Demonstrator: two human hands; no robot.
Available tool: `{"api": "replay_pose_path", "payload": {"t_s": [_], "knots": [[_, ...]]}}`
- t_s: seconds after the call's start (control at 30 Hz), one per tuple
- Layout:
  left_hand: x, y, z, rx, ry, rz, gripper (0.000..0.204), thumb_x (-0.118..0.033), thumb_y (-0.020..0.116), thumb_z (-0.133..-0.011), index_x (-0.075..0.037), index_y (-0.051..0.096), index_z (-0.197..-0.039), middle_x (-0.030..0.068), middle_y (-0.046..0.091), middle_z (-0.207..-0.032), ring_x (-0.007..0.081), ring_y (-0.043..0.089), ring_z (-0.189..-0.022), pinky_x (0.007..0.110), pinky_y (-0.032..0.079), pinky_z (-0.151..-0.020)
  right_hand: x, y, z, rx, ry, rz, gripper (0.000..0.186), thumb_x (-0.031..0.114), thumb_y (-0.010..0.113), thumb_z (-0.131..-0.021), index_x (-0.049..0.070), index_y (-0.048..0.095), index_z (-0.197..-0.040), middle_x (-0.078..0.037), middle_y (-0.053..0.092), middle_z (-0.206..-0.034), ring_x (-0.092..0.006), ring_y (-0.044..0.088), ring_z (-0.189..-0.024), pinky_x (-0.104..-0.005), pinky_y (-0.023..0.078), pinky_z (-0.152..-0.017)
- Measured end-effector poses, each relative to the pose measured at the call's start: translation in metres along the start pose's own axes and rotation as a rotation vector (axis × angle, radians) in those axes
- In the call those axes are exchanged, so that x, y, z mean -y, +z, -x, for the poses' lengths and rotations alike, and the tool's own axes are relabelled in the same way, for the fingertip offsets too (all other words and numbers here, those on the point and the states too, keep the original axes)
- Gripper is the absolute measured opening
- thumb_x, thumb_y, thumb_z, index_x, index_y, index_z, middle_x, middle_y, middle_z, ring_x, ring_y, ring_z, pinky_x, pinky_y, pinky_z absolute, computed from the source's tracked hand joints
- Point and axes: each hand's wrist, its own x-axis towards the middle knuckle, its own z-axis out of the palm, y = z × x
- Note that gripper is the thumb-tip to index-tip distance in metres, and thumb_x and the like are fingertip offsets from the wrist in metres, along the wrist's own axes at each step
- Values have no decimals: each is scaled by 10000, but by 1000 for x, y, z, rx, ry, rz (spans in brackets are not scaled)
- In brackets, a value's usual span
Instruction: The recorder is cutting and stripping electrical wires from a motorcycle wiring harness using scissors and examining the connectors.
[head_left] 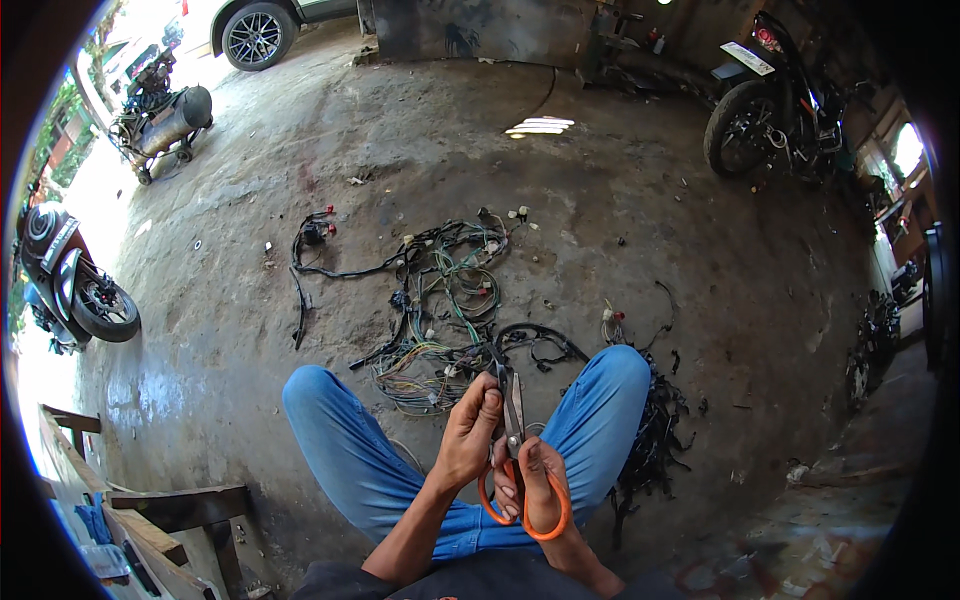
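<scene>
My right hand point(538, 490) is closed round the orange handles of a pair of scissors point(514, 438), its blades pointing away from me and slightly parted. Beside the blades, my left hand point(470, 435) pinches a dark strand of the wiring harness point(497, 358) between thumb and fingers. One blade lies close to that strand; whether it touches cannot be made out. The rest of the harness sprawls over the concrete floor beyond my knees, with black-wrapped branches, loose green wires and white connectors. Nearer my left knee lies a bundle of thin multicoloured wires point(425, 375).
Black scraps point(655, 425) lie beside my right knee. A wooden frame point(180, 505) stands at the near left. Motorcycles stand at the left point(95, 290) and far right point(755, 120). An air compressor point(170, 125) and a car wheel point(258, 37) are at the far left.
</scene>
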Motion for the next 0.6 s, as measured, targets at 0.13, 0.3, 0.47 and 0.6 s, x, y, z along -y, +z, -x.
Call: {"api": "replay_pose_path", "payload": {"t_s": [0.13, 0.3, 0.47, 0.6], "knots": [[1, -3, 1, 25, 31, -114, 223, -257, 439, -1094, -76, 486, -972, -75, 398, -821, 14, 336, -721, 188, 310, -619, 1, -1, 0, 4, 17, -38, 501, 518, 477, -1031, 25, 550, -973, 12, 429, -579, -48, 380, -417, -201, 340, -389], [-8, -2, 3, 44, -10, -53, 224, -259, 433, -1095, -84, 483, -964, -72, 414, -809, 10, 356, -718, 190, 325, -619, 9, -6, 1, 51, 55, -21, 496, 521, 489, -1025, 32, 547, -967, 20, 422, -579, -45, 373, -412, -199, 333, -386], [0, -20, -3, 131, -215, 168, 290, -243, 457, -1077, -18, 551, -1233, -2, 595, -977, 63, 550, -843, 225, 441, -755, 18, -15, 0, 65, 96, 103, 489, 525, 494, -1022, 43, 545, -953, 30, 417, -580, -42, 373, -411, -197, 327, -386], [-21, -14, -19, 119, -201, 210, 413, -216, 488, -1032, 41, 500, -1355, 72, 621, -1093, 154, 607, -956, 287, 468, -884, 12, -21, 0, 40, 74, 211, 505, 544, 517, -1002, 44, 540, -927, 34, 419, -580, -40, 379, -409, -198, 326, -382]]}}
